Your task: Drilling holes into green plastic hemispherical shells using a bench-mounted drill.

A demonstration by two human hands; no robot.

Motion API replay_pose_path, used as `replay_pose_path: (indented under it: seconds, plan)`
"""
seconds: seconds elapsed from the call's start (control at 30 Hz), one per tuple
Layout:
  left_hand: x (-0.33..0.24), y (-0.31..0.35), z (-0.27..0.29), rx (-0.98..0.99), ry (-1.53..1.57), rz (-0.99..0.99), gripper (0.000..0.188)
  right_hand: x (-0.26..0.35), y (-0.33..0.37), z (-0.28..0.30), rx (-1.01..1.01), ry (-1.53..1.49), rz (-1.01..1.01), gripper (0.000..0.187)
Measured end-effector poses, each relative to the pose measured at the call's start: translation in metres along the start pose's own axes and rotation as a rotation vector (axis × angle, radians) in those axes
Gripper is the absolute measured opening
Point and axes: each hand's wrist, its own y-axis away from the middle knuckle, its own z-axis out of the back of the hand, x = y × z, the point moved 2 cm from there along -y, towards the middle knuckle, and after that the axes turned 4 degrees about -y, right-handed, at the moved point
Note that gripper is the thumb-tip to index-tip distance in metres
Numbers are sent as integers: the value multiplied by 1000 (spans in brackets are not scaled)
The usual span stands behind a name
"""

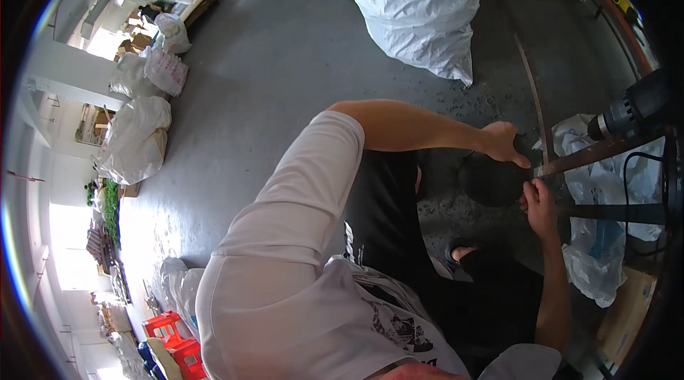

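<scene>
My left hand [504, 143] reaches in from the left, above a dark round container [490, 179]. Its visible fingers stretch toward the end of a brown metal bar [581, 158], and I see nothing held in it. Just below that bar end is my right hand [540, 207], its fingers drawn together in a pinch. Whatever is between them is too small or hidden to make out. A black power drill [630, 111] lies at the right with its chuck pointing toward my hands.
White plastic bags [595, 252] hang around the metal frame at the right, beside a cardboard box [627, 309]. Ahead stands a big white sack [420, 9], with small dark bits scattered on the floor [271, 52] near it. Bagged goods [139, 134] and red stools [174, 344] line the left.
</scene>
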Motion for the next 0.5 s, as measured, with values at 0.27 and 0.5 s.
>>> replay_pose_path:
  seconds: [0.27,0.5]
  plan:
    - [12,-6,9,-81,-46,-157,86,-1,-11,2,28,61,208,14]
    - [-2,-7,12,51,34,-36,83,14,1,13,-91,145,268,18]
